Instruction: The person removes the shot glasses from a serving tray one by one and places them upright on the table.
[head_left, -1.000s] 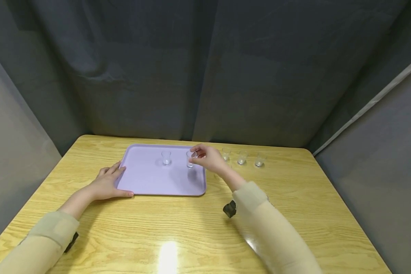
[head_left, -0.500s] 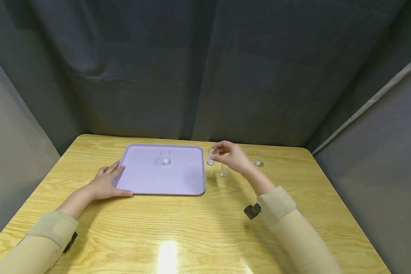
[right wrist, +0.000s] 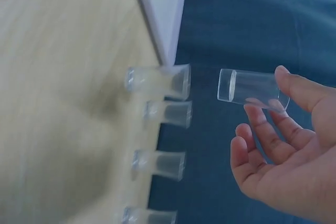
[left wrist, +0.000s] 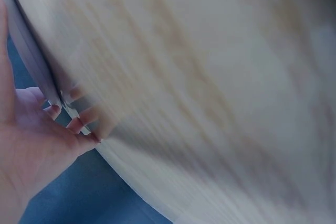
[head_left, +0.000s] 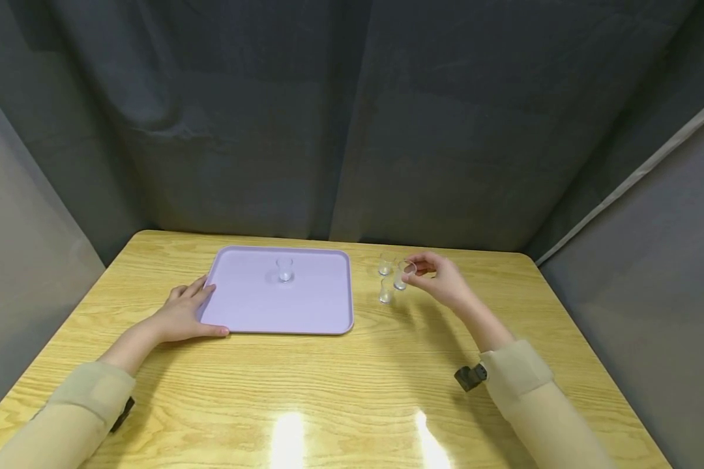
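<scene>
My right hand (head_left: 442, 283) pinches a small clear shot glass (head_left: 399, 280) near its rim, between thumb and fingertips. In the right wrist view that glass (right wrist: 253, 86) is held off the table, apart from the standing ones. Two shot glasses stand just left of the hand: a rear one (head_left: 386, 265) and a front one (head_left: 384, 292). Another glass (head_left: 284, 271) stands on the lilac tray (head_left: 258, 309). At the tray's left end, my left hand (head_left: 178, 319) rests with spread fingers on the side edge and its thumb along the front edge.
The right wrist view shows several standing glasses, including one (right wrist: 168, 164) farther along the row; the right hand covers part of that area in the head view. Dark curtain (head_left: 352, 130) hangs behind the wooden table (head_left: 258, 384).
My right hand has carried the pinched shot glass rightward, from above the tray to beside the standing glasses. My left hand and the tray have stayed put.
</scene>
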The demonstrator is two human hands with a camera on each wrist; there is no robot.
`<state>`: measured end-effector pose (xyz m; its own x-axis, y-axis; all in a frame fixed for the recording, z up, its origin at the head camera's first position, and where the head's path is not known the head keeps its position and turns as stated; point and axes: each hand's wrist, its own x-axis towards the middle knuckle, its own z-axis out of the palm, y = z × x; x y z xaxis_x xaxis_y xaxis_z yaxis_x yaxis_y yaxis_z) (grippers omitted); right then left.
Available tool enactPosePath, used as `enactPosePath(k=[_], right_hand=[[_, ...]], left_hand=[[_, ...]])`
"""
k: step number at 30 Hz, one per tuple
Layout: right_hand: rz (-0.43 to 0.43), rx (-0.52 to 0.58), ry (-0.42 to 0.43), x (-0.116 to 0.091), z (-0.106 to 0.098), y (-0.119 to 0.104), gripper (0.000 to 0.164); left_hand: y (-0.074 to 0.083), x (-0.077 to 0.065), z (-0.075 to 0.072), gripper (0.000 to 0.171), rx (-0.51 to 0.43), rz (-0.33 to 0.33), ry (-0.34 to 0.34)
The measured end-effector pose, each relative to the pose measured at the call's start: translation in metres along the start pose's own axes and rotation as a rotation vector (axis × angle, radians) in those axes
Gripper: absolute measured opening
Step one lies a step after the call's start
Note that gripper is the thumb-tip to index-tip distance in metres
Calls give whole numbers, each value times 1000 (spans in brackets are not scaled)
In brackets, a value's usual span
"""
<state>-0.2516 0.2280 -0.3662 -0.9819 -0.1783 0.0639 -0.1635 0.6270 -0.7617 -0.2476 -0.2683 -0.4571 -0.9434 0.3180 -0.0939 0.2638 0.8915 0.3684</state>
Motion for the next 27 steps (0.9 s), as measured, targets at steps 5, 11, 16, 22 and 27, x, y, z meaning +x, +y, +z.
enactPosePath(k=[5, 11, 16, 22, 27], right_hand=[[32, -23, 23, -5, -2, 19, 40], [77, -30, 39, -3, 0, 46, 45], [92, -38, 67, 1, 5, 64, 42], [163, -10, 52, 2, 11, 77, 42], [162, -17, 45, 2, 13, 84, 43]], left_hand=[[1, 0, 0, 119, 1, -1, 0], [0, 0, 1, 119, 0, -5, -1], [0, 0, 0, 119, -1, -1, 3], [1, 0, 0, 119, -1, 0, 3], [2, 0, -1, 119, -1, -1, 2]])
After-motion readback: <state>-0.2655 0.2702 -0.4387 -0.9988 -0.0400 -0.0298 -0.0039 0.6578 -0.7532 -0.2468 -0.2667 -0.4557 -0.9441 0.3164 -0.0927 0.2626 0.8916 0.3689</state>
